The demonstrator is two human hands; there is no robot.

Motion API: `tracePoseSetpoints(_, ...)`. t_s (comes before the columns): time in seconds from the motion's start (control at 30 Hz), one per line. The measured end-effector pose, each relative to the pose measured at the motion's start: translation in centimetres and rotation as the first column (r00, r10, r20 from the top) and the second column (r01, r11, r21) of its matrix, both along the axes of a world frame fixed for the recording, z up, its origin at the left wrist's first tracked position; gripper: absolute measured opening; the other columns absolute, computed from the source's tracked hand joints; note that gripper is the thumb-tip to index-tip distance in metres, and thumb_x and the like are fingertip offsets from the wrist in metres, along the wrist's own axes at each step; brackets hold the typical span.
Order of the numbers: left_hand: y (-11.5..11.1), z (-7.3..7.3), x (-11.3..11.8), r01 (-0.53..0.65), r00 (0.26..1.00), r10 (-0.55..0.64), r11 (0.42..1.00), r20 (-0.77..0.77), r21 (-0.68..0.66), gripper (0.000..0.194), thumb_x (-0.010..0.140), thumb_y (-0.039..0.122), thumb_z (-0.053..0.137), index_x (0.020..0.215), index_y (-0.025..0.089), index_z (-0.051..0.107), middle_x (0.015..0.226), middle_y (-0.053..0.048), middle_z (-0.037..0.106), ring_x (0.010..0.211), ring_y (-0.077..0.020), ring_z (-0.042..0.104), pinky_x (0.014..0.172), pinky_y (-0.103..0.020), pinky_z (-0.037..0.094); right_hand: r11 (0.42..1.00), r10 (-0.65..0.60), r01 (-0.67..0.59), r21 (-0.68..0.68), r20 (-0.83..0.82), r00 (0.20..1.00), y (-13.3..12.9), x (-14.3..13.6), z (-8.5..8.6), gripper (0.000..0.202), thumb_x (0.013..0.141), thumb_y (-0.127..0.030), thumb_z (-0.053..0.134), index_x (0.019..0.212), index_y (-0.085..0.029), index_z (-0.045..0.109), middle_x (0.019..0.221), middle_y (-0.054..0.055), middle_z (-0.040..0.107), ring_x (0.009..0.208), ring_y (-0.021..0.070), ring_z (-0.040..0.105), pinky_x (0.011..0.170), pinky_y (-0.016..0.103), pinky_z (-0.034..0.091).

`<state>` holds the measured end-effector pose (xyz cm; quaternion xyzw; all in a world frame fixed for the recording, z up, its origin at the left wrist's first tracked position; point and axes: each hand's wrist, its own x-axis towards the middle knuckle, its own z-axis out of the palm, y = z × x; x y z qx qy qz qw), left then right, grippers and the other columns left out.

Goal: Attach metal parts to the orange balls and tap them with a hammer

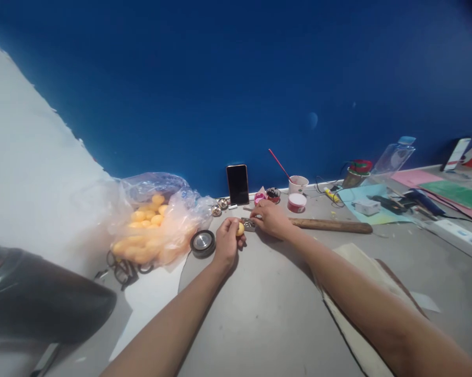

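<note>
My left hand point(227, 236) holds a small yellow-orange ball point(240, 229) between thumb and fingers, low over the grey table point(259, 314). Just to its right, my right hand point(270, 217) has its fingers bent down at a metal piece point(248, 224) with small shapes on it; whether the fingers grip anything is hidden. A wooden stick point(330, 225) extends rightward from behind the right hand. Left of my left hand lies a round black-rimmed metal disc point(203, 242). A clear plastic bag point(173, 209) full of similar yellow balls point(144, 217) sits farther left.
Against the blue wall stand a phone point(238, 184), a white cup point(299, 184) with a red stick, and a red-and-white tub point(296, 202). A cloth point(357, 262) lies under my right forearm. Papers, cables and a clear bottle point(395, 157) crowd the right; a dark cylinder point(43, 293) is at left.
</note>
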<state>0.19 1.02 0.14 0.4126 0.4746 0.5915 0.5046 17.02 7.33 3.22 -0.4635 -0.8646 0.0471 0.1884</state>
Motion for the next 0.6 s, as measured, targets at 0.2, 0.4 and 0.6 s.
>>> tracePoseSetpoints(0.2, 0.0, 0.0, 0.3, -0.014, 1.0, 0.014, 1.0, 0.005, 0.005, 0.04, 0.083, 0.056, 0.072, 0.092, 0.019, 0.061, 0.054, 0.004, 0.059, 0.042, -0.0098, 0.049, 0.044, -0.02, 0.037, 0.996, -0.004, 0.024, -0.086, 0.22, 0.975, -0.1, -1.1, 1.3, 0.025, 0.103, -0.025, 0.062, 0.107, -0.02, 0.086, 0.115, 0.014, 0.073, 0.113, 0.0259, 0.064, 0.086, 0.029, 0.047)
tracePoseSetpoints(0.4, 0.1, 0.0, 0.3, -0.027, 1.0, 0.027, 1.0, -0.004, -0.013, 0.039, 0.084, 0.056, 0.071, 0.092, 0.019, 0.061, 0.056, 0.003, 0.061, 0.042, -0.0097, 0.05, 0.043, -0.02, 0.038, 0.989, -0.042, 0.082, -0.123, 0.298, 0.954, -0.2, -1.9, 2.1, 0.026, 0.098, -0.026, 0.064, 0.11, -0.021, 0.087, 0.115, 0.015, 0.078, 0.109, 0.0276, 0.07, 0.08, 0.029, 0.049)
tracePoseSetpoints(0.6, 0.2, -0.4, 0.4, -0.023, 1.0, 0.023, 0.999, -0.004, -0.024, 0.04, 0.085, 0.057, 0.07, 0.092, 0.02, 0.06, 0.053, 0.003, 0.06, 0.041, -0.0103, 0.049, 0.042, -0.019, 0.036, 0.983, -0.081, 0.13, -0.129, 0.331, 0.94, -0.2, -2.5, 1.8, 0.029, 0.101, -0.025, 0.058, 0.109, -0.018, 0.085, 0.112, 0.016, 0.08, 0.103, 0.0275, 0.074, 0.078, 0.03, 0.05)
